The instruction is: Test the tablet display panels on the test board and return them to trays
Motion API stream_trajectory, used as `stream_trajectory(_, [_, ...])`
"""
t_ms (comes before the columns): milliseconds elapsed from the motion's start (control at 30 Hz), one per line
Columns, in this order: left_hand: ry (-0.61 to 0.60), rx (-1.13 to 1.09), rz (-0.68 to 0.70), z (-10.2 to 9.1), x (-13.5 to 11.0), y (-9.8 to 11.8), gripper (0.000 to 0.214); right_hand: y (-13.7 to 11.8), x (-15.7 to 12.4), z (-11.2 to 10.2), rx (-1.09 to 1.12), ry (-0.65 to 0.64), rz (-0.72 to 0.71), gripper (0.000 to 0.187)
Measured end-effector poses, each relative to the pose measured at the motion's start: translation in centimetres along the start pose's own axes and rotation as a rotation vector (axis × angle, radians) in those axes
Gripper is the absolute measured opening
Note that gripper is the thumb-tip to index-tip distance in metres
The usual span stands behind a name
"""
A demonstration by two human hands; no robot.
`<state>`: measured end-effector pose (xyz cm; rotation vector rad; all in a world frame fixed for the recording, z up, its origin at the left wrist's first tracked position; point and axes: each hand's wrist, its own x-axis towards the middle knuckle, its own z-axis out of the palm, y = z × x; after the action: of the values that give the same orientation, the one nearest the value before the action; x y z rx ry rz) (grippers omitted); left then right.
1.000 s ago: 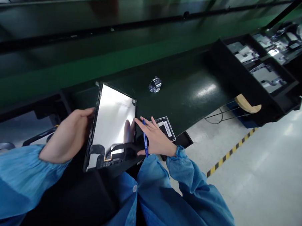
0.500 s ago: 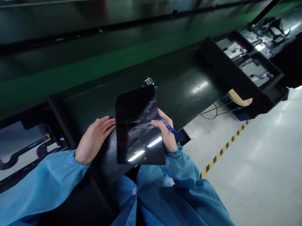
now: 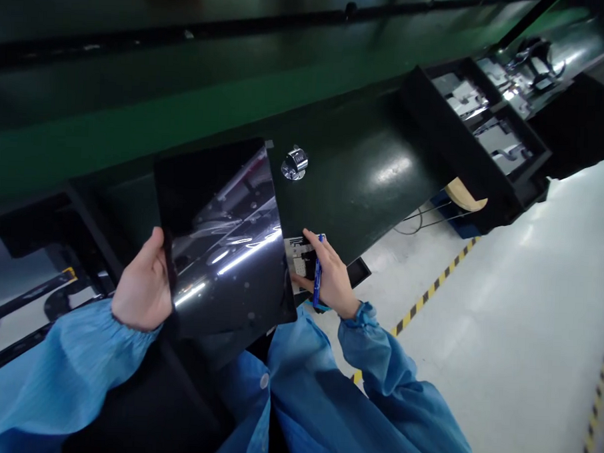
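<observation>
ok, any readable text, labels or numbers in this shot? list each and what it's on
Nothing can be read for certain.
Black-and-white label on the bench, under the right hand: printed blocks, too small and blurred to read.
Blue pen in the right hand: no legible marking.
Dark glossy panel in the left hand: reflections only, no text.
Yellow-black floor stripe: hazard marking, no words.

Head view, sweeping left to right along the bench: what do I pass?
silver part → left hand → panel, gripped by that hand → right hand, holding pen → black trays
</observation>
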<state>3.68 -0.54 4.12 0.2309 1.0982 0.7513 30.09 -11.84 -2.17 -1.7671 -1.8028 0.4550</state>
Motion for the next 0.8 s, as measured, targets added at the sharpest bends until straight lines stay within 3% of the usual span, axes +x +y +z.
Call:
stream_trajectory(100, [-0.017, -0.006, 0.016, 0.4, 0.3, -0.1, 0.055, -0.5, -0.1, 1.0, -0.052, 0.181, 0.057, 0.068])
stream_trajectory(200, [0.019, -0.031, 0.004, 0.4, 0.2, -0.2, 0.054, -0.4, 0.4, 0.9, -0.101, 0.349, 0.020, 0.032])
stream_trajectory(267, [0.044, -0.048, -0.009, 0.5, 0.1, -0.2, 0.053, -0.1, 0.7, 0.8, -0.131, 0.367, -0.027, 0.015])
stream_trajectory(467, [0.062, -0.059, -0.038, 0.2, 0.0, -0.2, 0.054, 0.2, 0.7, 1.5, -0.130, 0.324, 0.017, 0.010])
stream_trajectory(700, [-0.018, -0.017, -0.023, -0.1, 0.3, -0.3, 0.056, 0.3, 0.8, 1.3, -0.158, 0.291, 0.018, 0.010])
stream_trajectory(800, [-0.014, -0.036, -0.024, 0.0, 0.1, -0.5, 0.056, -0.5, 1.0, 0.8, -0.085, 0.340, 0.054, 0.007])
